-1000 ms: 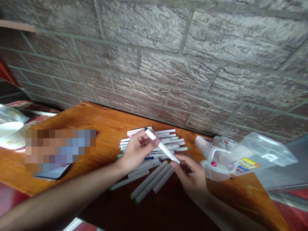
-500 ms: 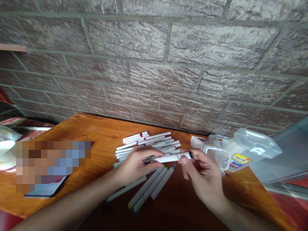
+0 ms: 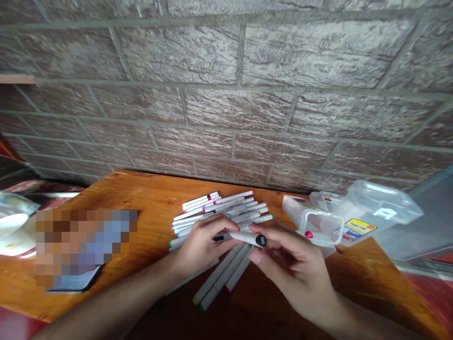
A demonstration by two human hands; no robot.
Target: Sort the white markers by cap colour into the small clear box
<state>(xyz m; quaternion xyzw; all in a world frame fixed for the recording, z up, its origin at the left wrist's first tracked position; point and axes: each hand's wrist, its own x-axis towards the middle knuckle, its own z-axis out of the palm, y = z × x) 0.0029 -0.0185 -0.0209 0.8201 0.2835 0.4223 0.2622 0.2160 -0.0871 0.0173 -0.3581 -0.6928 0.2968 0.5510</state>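
Note:
My left hand [image 3: 208,241] is closed on a white marker [image 3: 244,237], gripping it between thumb and fingers. The marker's black end, printed with "120", points toward me and to the right. Around that end is my right hand [image 3: 293,262], its thumb and forefinger apart; whether a fingertip still touches the marker is hard to see. Beneath and behind the hands lie several white markers [image 3: 219,215] with coloured ends. More markers [image 3: 221,278] fan out toward me, with yellow, green and red ends. Part of the held marker is hidden by my left fingers.
On the right stand clear plastic boxes [image 3: 382,203], one bearing a yellow label; a small open container [image 3: 322,229] has a red round end inside. A phone [image 3: 76,281], partly blurred out, lies left on the wooden table [image 3: 141,198]. A white cup [image 3: 14,233] is far left. A brick wall [image 3: 212,108] rises behind.
The marker has turned so its black end faces me, showing the number. My right thumb and forefinger have loosened from it and moved apart. My left hand keeps hold.

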